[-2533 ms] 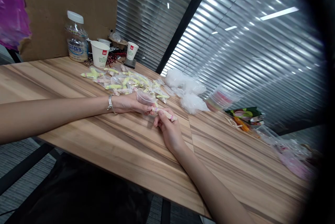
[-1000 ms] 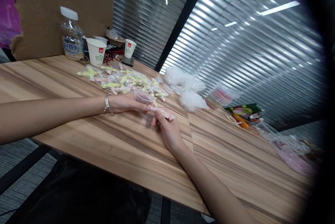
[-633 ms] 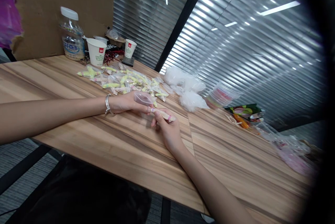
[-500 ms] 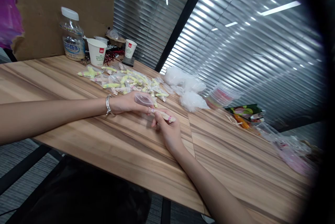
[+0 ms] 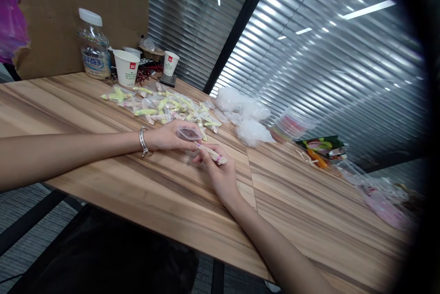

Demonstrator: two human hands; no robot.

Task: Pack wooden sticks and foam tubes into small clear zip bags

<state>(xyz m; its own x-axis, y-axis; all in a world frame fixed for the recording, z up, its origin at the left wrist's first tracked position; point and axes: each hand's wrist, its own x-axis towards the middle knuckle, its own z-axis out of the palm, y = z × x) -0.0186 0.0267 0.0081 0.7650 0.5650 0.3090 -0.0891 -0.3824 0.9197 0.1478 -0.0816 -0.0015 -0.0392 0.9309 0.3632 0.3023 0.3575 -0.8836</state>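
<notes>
My left hand (image 5: pixel 168 137), with a silver bracelet at the wrist, lies on the wooden table (image 5: pixel 144 179) and pinches a small clear plastic bag (image 5: pixel 188 133). My right hand (image 5: pixel 220 172) is closed on a pale twisted stick with pink bands (image 5: pixel 212 153), whose tip meets the bag's mouth at my left fingertips. Just behind my hands lies a spread of filled small bags (image 5: pixel 161 105) with yellow-green and pink pieces.
At the back left stand a plastic bottle (image 5: pixel 90 46), two paper cups (image 5: pixel 126 68) and a brown cardboard sheet (image 5: pixel 68 5). Crumpled clear bags (image 5: pixel 245 117), a stack of clear lids (image 5: pixel 290 125), a green packet (image 5: pixel 321 146) and pink bags (image 5: pixel 385 207) lie to the right.
My left hand has lifted the clear bag a little and turned it toward the stick. My right hand has shifted slightly left and lower with the stick.
</notes>
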